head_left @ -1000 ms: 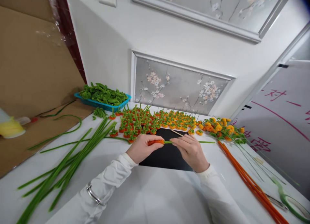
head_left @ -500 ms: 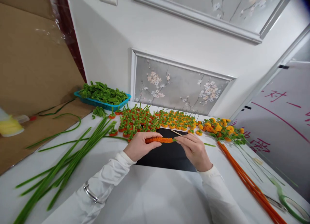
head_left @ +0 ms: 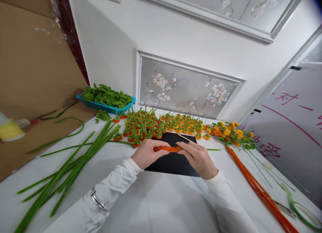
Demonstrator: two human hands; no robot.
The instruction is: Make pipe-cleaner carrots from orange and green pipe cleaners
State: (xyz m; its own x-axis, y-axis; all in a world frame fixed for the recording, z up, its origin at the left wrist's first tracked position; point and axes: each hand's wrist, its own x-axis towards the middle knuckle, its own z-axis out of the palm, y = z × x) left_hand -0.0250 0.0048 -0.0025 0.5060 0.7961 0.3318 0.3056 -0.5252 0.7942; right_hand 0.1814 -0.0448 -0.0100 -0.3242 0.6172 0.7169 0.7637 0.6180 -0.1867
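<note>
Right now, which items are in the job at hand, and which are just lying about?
In hand:
- orange coil, pinched by left hand and right hand
- green stem
- black mat

Lying about:
- blue basket
- green stems
- orange stems
- green tape

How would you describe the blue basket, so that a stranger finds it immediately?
Start at the white table and follow its far left edge, where it meets the cardboard sheet. There stands the blue basket, heaped with curled green pieces. It is the only container there; the green stems beside it lie loose.
</note>
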